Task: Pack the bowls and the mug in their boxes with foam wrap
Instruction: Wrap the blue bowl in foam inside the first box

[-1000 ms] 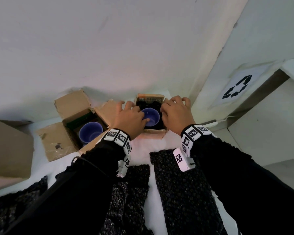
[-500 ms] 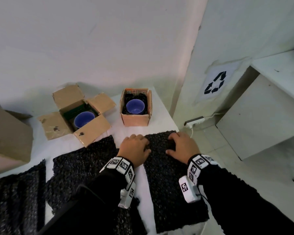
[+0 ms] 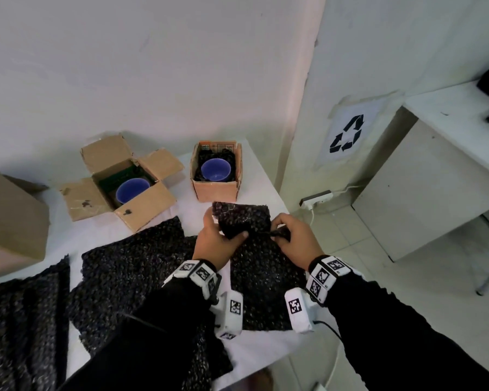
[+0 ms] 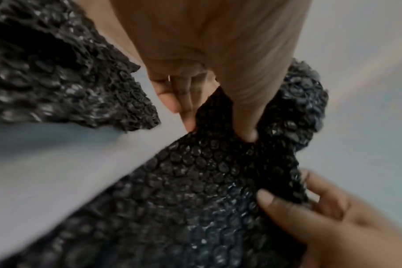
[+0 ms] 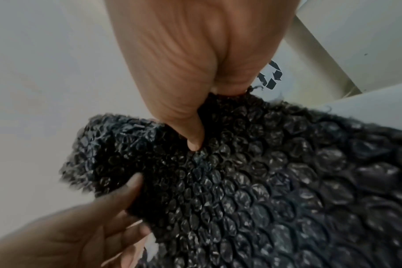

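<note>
Left hand pinches left edge of black foam wrap sheet, far end folded up off bench. Right hand pinches right edge. Behind: flapped box holds blue bowl; right, small box holds blue mug.

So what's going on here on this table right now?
A person is packing crockery. Both hands grip one sheet of black wrap by its far end, the left hand and the right hand lifting and folding it over. A blue bowl sits in the open cardboard box, and another blue cup or bowl sits in the small box with dark wrap around it.
</note>
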Motion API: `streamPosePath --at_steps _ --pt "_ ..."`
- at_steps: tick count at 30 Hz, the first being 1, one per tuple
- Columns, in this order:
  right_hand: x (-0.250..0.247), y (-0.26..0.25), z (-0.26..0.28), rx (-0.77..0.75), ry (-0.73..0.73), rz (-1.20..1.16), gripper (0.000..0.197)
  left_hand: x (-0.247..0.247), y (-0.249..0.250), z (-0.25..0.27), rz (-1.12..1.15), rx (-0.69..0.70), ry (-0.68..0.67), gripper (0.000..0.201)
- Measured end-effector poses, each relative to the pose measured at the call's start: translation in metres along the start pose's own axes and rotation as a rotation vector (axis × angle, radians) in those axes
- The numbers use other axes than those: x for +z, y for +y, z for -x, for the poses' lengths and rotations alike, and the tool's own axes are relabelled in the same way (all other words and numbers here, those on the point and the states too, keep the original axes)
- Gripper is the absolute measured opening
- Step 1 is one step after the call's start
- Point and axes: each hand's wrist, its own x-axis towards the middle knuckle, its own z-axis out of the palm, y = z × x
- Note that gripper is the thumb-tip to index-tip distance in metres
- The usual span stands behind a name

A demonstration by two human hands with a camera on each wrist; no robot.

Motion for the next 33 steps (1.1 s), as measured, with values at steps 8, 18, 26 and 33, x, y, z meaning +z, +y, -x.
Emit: streamPosePath --at_steps 8,18,26,33 --pt "-0.029 -0.052 -0.044 0.285 0.029 -0.245 0.065 -0.043 0.040 -0.023 -0.087 0.162 0.007 0.027" --pt "-0.057 -0.131 -0.123 0.075 0.019 -0.102 0.024 -0.122 0.087 -0.076 -0.011 0.176 0.052 0.045" --pt "-0.057 -0.175 -0.174 -0.177 0.269 0.096 0.019 -0.153 0.138 -0.124 -0.087 0.341 0.194 0.036" --pt "-0.047 -0.174 -0.169 -0.477 0.437 0.068 0.037 -0.157 0.126 -0.146 0.132 0.647 0.293 0.051"
